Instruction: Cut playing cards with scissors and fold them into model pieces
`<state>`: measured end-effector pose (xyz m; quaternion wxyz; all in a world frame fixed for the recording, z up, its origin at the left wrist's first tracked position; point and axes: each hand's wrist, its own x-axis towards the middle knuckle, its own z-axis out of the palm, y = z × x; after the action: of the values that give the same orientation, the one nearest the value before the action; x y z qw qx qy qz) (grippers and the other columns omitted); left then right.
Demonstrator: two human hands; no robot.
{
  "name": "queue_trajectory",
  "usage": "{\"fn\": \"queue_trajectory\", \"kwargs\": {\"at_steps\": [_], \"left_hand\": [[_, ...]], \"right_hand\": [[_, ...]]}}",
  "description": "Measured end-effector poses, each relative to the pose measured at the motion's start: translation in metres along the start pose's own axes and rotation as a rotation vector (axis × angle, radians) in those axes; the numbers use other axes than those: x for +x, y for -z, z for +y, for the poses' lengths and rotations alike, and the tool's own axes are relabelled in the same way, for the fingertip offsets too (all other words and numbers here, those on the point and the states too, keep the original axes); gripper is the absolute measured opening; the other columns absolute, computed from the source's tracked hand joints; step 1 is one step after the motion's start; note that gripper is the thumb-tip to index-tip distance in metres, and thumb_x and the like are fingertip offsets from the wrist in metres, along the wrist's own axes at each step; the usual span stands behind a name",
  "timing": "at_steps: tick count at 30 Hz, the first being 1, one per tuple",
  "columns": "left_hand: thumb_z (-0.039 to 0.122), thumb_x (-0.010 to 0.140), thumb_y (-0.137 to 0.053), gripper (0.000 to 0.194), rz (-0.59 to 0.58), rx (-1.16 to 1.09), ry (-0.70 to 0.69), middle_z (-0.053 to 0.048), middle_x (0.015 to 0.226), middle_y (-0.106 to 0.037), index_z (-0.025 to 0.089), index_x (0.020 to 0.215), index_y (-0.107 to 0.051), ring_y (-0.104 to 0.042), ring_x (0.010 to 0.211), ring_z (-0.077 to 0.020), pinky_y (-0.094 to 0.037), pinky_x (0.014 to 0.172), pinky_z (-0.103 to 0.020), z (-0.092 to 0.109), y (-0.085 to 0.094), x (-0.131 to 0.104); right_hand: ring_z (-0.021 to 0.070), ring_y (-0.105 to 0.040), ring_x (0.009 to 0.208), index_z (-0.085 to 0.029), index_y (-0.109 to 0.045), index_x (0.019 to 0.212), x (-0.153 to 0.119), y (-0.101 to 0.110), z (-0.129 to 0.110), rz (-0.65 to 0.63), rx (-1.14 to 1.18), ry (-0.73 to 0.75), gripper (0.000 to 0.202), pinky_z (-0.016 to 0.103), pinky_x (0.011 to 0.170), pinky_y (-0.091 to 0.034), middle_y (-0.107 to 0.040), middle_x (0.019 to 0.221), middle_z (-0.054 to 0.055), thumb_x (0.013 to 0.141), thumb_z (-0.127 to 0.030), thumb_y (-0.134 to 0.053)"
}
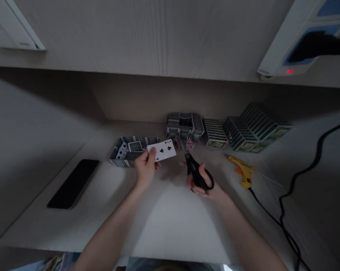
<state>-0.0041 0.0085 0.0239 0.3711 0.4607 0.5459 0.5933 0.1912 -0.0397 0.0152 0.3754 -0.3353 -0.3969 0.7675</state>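
Note:
My left hand (146, 168) pinches a playing card (166, 150) at its left end, with the club pips facing up. In my right hand (201, 182) is a pair of black-handled scissors (195, 170), blades pointing away from me toward the back. The card and the scissors are apart. Just behind the left hand lies an open box made of cards (121, 162), with loose cards inside it. Beyond the scissors stands a grey structure built of cards (196, 128). Small card pieces (190, 144) lie in front of it, partly hidden by the blades.
A yellow glue gun (245, 172) lies on the right, its black cord (283, 195) running along that side. Green-edged card stacks (243, 131) stand at the back right. A black phone (74, 184) lies on the left. A shelf (147, 37) with a power strip (285, 60) hangs overhead.

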Motion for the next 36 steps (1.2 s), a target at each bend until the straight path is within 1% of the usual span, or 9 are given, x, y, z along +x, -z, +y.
{"fn": "queue_trajectory", "kwargs": {"at_steps": [6, 10, 15, 18, 21, 23, 28, 33, 36], "left_hand": [[0.045, 0.077, -0.05, 0.039, -0.15, 0.119, -0.04, 0.004, 0.038, -0.047, 0.016, 0.051, -0.05, -0.043, 0.033, -0.0065, -0.032, 0.034, -0.017, -0.002, -0.011, -0.016], [0.044, 0.077, -0.049, 0.038, -0.162, 0.115, -0.016, 0.004, 0.038, -0.047, 0.016, 0.053, -0.05, -0.043, 0.032, -0.0067, -0.031, 0.032, -0.017, -0.001, -0.011, -0.016], [0.045, 0.078, -0.049, 0.037, -0.145, 0.134, -0.019, 0.004, 0.039, -0.047, 0.016, 0.054, -0.05, -0.044, 0.033, -0.0072, -0.032, 0.034, -0.017, -0.002, -0.011, -0.016], [0.046, 0.079, -0.047, 0.039, -0.12, 0.16, -0.014, 0.004, 0.04, -0.049, 0.016, 0.055, -0.05, -0.046, 0.034, -0.0076, -0.034, 0.036, -0.018, -0.003, -0.011, -0.015], [0.049, 0.08, -0.043, 0.041, -0.069, 0.17, -0.007, 0.003, 0.042, -0.051, 0.017, 0.055, -0.048, -0.047, 0.034, -0.0077, -0.034, 0.036, -0.018, -0.002, -0.011, -0.012], [0.05, 0.081, -0.041, 0.041, -0.025, 0.151, -0.003, 0.003, 0.043, -0.052, 0.017, 0.058, -0.048, -0.047, 0.034, -0.0077, -0.035, 0.036, -0.018, -0.001, -0.012, -0.011], [0.05, 0.081, -0.04, 0.038, 0.044, 0.074, 0.041, 0.004, 0.045, -0.053, 0.017, 0.066, -0.049, -0.044, 0.031, -0.0075, -0.033, 0.033, -0.018, 0.0, -0.011, -0.008], [0.047, 0.082, -0.039, 0.039, 0.203, 0.129, 0.021, 0.004, 0.04, -0.049, 0.017, 0.059, -0.047, -0.039, 0.029, -0.007, -0.027, 0.032, -0.018, 0.003, -0.003, 0.002], [0.045, 0.083, -0.039, 0.04, 0.216, 0.206, 0.007, 0.003, 0.038, -0.047, 0.017, 0.055, -0.048, -0.04, 0.032, -0.0077, -0.027, 0.034, -0.018, 0.002, 0.0, 0.005]], "right_hand": [[0.0076, -0.033, 0.027, -0.024, -0.047, 0.107, -0.005, 0.004, 0.002, -0.018, -0.078, 0.126, 0.075, 0.021, 0.032, -0.03, -0.045, 0.043, -0.007, 0.058, -0.08, -0.042], [0.0104, -0.039, 0.031, -0.022, -0.048, 0.104, -0.011, 0.001, -0.001, -0.076, -0.069, 0.133, 0.074, 0.024, 0.035, -0.035, -0.05, 0.048, -0.005, 0.058, -0.08, -0.044], [0.0159, -0.053, 0.046, -0.024, -0.04, 0.113, -0.009, -0.002, -0.006, -0.132, 0.017, 0.147, 0.076, 0.03, 0.048, -0.044, -0.057, 0.061, 0.0, 0.061, -0.078, -0.043], [0.018, -0.057, 0.053, -0.022, -0.038, 0.119, -0.007, 0.0, -0.005, -0.114, -0.058, 0.087, 0.078, 0.033, 0.055, -0.046, -0.059, 0.066, 0.002, 0.063, -0.075, -0.047], [0.0152, -0.055, 0.049, -0.021, -0.037, 0.123, -0.006, 0.001, -0.001, -0.088, -0.178, 0.063, 0.072, 0.029, 0.05, -0.043, -0.059, 0.065, 0.002, 0.069, -0.065, -0.052], [0.0136, -0.052, 0.046, -0.019, -0.036, 0.124, -0.006, -0.002, 0.003, -0.116, -0.223, 0.046, 0.072, 0.027, 0.046, -0.041, -0.058, 0.063, 0.001, 0.07, -0.063, -0.053], [0.0108, -0.049, 0.046, -0.018, -0.035, 0.123, -0.01, -0.014, 0.004, -0.175, -0.25, 0.035, 0.067, 0.024, 0.045, -0.039, -0.058, 0.064, 0.0, 0.073, -0.06, -0.052], [0.0108, -0.048, 0.045, -0.019, -0.035, 0.121, -0.014, -0.016, 0.003, -0.185, -0.261, 0.009, 0.063, 0.024, 0.045, -0.038, -0.058, 0.064, 0.0, 0.075, -0.06, -0.049], [0.0106, -0.048, 0.045, -0.019, -0.035, 0.12, -0.014, -0.015, 0.005, -0.22, -0.254, -0.003, 0.061, 0.024, 0.045, -0.037, -0.058, 0.064, 0.0, 0.076, -0.059, -0.049]]}}
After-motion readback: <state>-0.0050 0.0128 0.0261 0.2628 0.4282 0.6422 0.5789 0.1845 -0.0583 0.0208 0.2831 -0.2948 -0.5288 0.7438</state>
